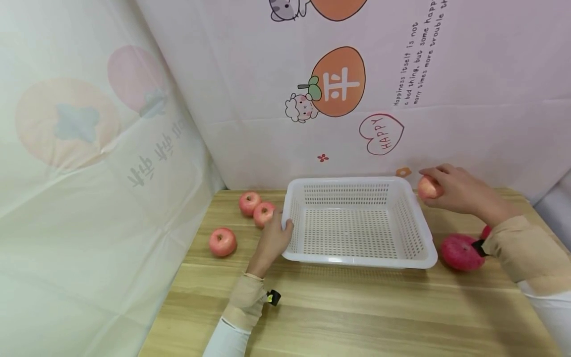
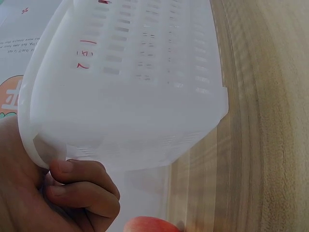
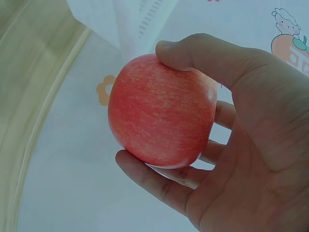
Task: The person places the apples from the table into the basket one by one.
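A white plastic basket [image 1: 348, 262] with slotted walls stands on the table, and no fruit shows inside it. My left hand [image 1: 273, 240] grips its left rim; in the left wrist view the curled fingers [image 2: 89, 191] are hooked at the rim. Just beyond the basket's right end, my right hand [image 1: 459, 193] holds a red apple [image 1: 429, 188] above the table. The right wrist view shows that apple [image 3: 161, 111] between thumb and fingers. Close behind the left hand lies an apple [image 1: 264, 213], partly hidden by it.
Two more apples, one at the back [image 1: 249, 203] and one nearer [image 1: 222, 242], lie left of the basket. Right of it sits a dark pink round fruit [image 1: 461, 252], with another reddish thing [image 1: 486, 231] half hidden by the right sleeve. A printed cloth [image 1: 250, 99] hangs behind the wooden table [image 1: 348, 317].
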A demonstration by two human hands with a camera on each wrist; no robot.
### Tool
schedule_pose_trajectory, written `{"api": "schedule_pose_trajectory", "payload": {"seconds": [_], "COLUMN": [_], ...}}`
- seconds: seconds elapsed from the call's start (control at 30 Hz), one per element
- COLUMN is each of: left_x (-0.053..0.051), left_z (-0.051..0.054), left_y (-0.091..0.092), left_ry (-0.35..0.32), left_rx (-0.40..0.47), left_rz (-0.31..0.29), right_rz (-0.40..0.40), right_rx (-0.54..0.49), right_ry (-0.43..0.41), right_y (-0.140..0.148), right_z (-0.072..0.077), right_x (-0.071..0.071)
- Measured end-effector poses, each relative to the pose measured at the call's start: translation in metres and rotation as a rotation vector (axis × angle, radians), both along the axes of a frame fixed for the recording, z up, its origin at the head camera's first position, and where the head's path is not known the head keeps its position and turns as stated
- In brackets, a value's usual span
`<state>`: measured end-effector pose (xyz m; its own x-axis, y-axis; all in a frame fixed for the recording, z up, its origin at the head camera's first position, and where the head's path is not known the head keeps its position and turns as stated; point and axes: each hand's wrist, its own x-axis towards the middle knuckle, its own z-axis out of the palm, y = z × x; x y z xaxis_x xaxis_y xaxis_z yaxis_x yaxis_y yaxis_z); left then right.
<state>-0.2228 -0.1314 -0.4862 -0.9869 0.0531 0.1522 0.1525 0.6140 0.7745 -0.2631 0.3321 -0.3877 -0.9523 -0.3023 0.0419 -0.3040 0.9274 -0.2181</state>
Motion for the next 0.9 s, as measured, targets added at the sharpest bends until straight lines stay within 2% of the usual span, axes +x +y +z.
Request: {"api": "schedule_pose_trajectory", "payload": {"seconds": [0.27,0.6,0.9], "left_x": [0.001,0.001,0.001], "left_z": [0.001,0.002,0.001], "left_y": [0.0,0.001,0.001], "left_ry": [0.014,0.028,0.008], "left_rx": [-0.005,-0.004,0.005], "left_rz": [-0.007,-0.003,-0.002], "right_rz": [0.023,0.029,0.041], "right_rx": [-0.018,-0.019,-0.021], "right_ry": [0.026,0.007,-0.014], "right_y": [-0.01,-0.021,-0.03], "right_z": [0.003,0.006,0.005], "right_x": [-0.003,-0.005,-0.008]}}
